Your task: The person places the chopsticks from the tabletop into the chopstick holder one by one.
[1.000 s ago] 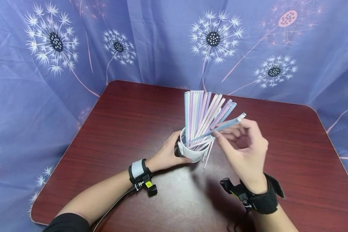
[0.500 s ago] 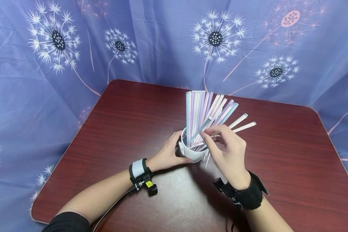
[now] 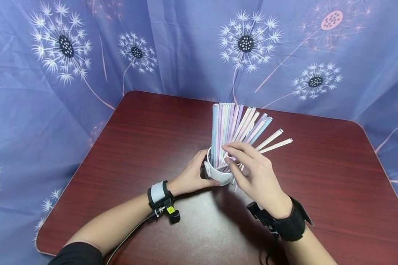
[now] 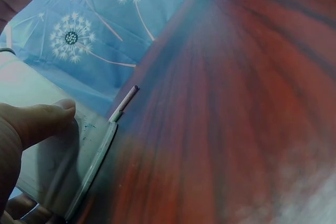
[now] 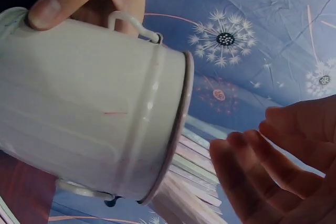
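My left hand (image 3: 191, 179) grips a small white pail (image 3: 221, 178) from its left side, with the thumb across the near wall. Several thin pastel sticks (image 3: 226, 125) stand in the pail, blue ones at its left side and the rest fanning right. My right hand (image 3: 254, 172) hovers by the rim, in front of the sticks. Its thumb and fingers are apart and hold nothing in the right wrist view, where the pail (image 5: 94, 93) shows small side loops. Two cream sticks (image 3: 273, 137) lean far out to the right, partly hidden behind the right hand.
Near the pail's base, thin stick ends (image 3: 234, 188) lie on the dark red table (image 3: 146, 140); one stick (image 4: 97, 166) runs along the pail in the left wrist view. A blue dandelion-print cloth (image 3: 192, 48) hangs behind the table.
The right hand has moved left and let go of a blue stick, which has swung from a low slant to upright beside the other blue one. The left hand has stayed put.
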{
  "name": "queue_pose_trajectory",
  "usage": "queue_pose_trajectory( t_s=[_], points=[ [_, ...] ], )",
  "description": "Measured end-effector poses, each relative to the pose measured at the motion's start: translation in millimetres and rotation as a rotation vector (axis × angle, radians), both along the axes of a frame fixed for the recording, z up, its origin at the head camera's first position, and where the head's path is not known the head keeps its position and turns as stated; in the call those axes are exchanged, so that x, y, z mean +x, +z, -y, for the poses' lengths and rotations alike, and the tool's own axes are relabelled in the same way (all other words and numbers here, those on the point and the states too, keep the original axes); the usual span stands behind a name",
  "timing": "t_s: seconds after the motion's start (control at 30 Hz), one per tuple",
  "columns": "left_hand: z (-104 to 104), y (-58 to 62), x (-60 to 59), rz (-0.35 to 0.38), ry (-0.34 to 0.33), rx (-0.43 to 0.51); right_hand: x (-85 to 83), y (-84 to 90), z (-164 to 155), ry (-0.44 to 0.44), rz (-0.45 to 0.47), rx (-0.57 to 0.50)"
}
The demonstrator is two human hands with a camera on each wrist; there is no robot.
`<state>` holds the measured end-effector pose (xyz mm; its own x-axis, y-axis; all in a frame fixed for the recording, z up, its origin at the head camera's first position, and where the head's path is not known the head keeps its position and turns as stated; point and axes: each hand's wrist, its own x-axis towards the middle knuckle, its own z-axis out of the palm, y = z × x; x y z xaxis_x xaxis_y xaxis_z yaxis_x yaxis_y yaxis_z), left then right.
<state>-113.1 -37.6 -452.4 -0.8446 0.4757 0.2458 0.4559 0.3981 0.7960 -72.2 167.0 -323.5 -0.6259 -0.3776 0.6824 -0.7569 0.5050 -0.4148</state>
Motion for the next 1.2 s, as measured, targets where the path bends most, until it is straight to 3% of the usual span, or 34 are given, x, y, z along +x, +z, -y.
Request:
queue_pose_trajectory(
  t_s=[0.17, 0.37, 0.53, 0.63, 0.73, 0.87, 1.07, 1.2],
  points=[
    [0, 0.6, 0.8, 0.014, 0.013, -0.016, 1.6, 17.2, -7, -0.071, -0.123, -0.083],
    [0, 1.2, 0.5, 0.025, 0.018, -0.020, 2.5, 41.3, -26, -0.276, -0.259, -0.361],
    [0, 0.4, 0.4, 0.034, 0.022, -0.019, -5.4, 53.3, -45, -0.413, -0.261, -0.627],
    [0, 0.1, 0.6, 0.035, 0.020, -0.021, -11.7, 53.2, -60, -0.456, -0.208, -0.719],
    [0, 0.1, 0.9, 0.034, 0.016, -0.015, -22.6, 42.4, -78, -0.567, -0.164, -0.610],
    [1, 0.0, 0.7, 0.035, 0.021, -0.008, -44.0, 13.3, -99, -0.670, -0.074, -0.266],
    [1, -0.9, 0.5, 0.034, 0.015, -0.017, -62.4, -34.5, -106, -0.467, 0.251, 0.127],
    [1, -1.4, 0.2, 0.031, 0.014, -0.018, -69.4, -60.7, -97, -0.271, 0.394, 0.304]
  ],
)
